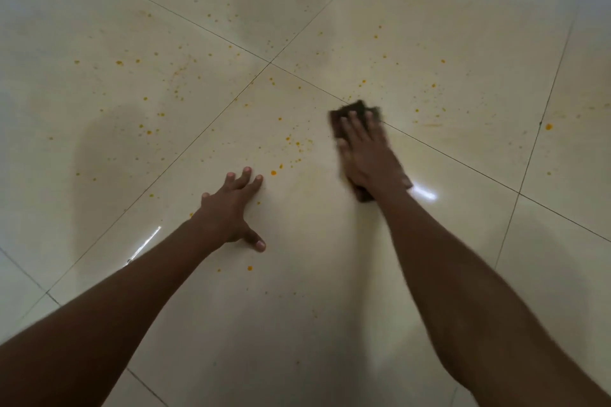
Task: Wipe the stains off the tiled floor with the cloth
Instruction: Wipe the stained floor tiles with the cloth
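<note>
Nearest the camera, two bare forearms reach out over the tiled floor (297, 324), their upper ends cut off by the bottom edge of the picture. Short of the spot where four tiles meet, the left hand (231, 211) lies flat on the floor with fingers spread wide and nothing in it; it looks to be there as a prop, taking the person's weight while the other arm works. A few orange stains (273, 172) sit just beyond its fingertips, and two more lie on the near side of its thumb.

Right of that hand, and closer to the tile corner, the right hand (367, 152) presses palm down on the cloth (357, 109), fingers laid flat along it. The cloth is dark and seems folded into a pad; one end shows past the fingertips and a smaller bit pokes out under the wrist, while the hand hides the middle. Flat pressure like this suits rubbing, and both hand and cloth are blurred, so the shape and exact edge of the cloth are hard to make out. It lies across the joint line running right from the corner.

Beyond the corner and out to either side of it, orange specks are scattered over all four tiles, so most of the job appears undone. Farther off, the floor fades into a pale glare where nothing can be told.
</note>
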